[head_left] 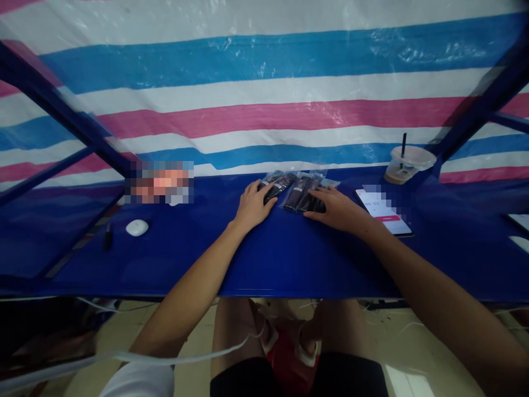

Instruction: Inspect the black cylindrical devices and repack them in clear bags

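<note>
Several dark items in clear plastic bags lie side by side on the blue table (264,248); what is inside the bags I cannot make out. My left hand (251,207) rests with spread fingers on the edge of the left bag (283,181), which has a small white label. Over the right bag (298,190) lies my right hand (330,207), fingers apart and touching the plastic. Neither hand is closed around a bag. Part of the right bag is hidden under my right fingers.
To the right are a phone (386,215) showing a timer and a clear plastic cup (407,165) with a black straw. A white rounded object (137,227) and a dark slim object (108,238) lie at the left. Striped sheeting (264,118) hangs behind. A white cable (198,358) crosses below.
</note>
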`<state>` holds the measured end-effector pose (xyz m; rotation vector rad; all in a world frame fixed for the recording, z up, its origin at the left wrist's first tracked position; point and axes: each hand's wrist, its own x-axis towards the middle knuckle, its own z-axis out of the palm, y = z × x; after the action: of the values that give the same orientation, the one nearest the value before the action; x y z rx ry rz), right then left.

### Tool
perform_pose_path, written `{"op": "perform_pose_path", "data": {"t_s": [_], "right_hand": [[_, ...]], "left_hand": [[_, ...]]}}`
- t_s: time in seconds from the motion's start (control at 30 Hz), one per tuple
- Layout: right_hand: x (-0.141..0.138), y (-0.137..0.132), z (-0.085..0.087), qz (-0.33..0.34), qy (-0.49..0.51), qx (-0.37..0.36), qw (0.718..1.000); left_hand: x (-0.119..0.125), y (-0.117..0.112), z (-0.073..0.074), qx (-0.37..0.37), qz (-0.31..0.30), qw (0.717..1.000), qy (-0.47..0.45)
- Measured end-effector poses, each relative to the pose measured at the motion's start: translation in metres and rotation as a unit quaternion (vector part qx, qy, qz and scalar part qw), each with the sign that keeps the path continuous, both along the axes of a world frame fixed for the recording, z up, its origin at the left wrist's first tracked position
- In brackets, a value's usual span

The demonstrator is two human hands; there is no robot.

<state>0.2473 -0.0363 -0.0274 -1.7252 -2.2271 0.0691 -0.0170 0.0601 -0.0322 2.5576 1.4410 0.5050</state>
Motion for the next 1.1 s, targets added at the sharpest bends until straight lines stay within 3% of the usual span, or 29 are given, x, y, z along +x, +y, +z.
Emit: {"op": "perform_pose_path", "data": {"t_s": [0.13, 0.33, 0.63, 0.73, 0.83, 0.9, 0.97, 1.1], "right_hand": [[-0.01, 0.002, -0.006, 0.005, 0.019, 0.036, 0.999], [-0.021, -0.003, 0.003, 0.021, -0.022, 0.06, 0.998], [-0.048, -0.021, 0.016, 0.037, -0.064, 0.042, 0.996], [-0.061, -0.033, 0.015, 0.153, 0.017, 0.035, 0.987], [-0.071, -0.043, 0.014, 0.318, 0.116, -0.025, 0.941], [-0.071, -0.045, 0.016, 0.361, 0.155, -0.032, 0.919], [-0.063, -0.041, 0.02, 0.344, 0.174, -0.004, 0.923], [-0.035, -0.026, 0.027, 0.228, 0.144, 0.026, 0.963]], "left_hand": [[0.003, -0.007, 0.005, 0.012, -0.051, 0.998, -0.024], [0.007, -0.016, 0.013, 0.045, -0.211, 0.976, 0.03], [0.004, -0.009, 0.011, 0.07, -0.13, 0.989, 0.003], [0.007, -0.019, 0.019, 0.066, -0.116, 0.99, -0.048], [0.009, -0.031, 0.027, 0.019, -0.14, 0.989, -0.049], [0.01, -0.036, 0.029, -0.001, -0.151, 0.989, -0.01], [0.011, -0.039, 0.028, -0.009, -0.147, 0.989, 0.027], [0.004, -0.036, 0.03, -0.037, -0.15, 0.987, 0.047]]}}
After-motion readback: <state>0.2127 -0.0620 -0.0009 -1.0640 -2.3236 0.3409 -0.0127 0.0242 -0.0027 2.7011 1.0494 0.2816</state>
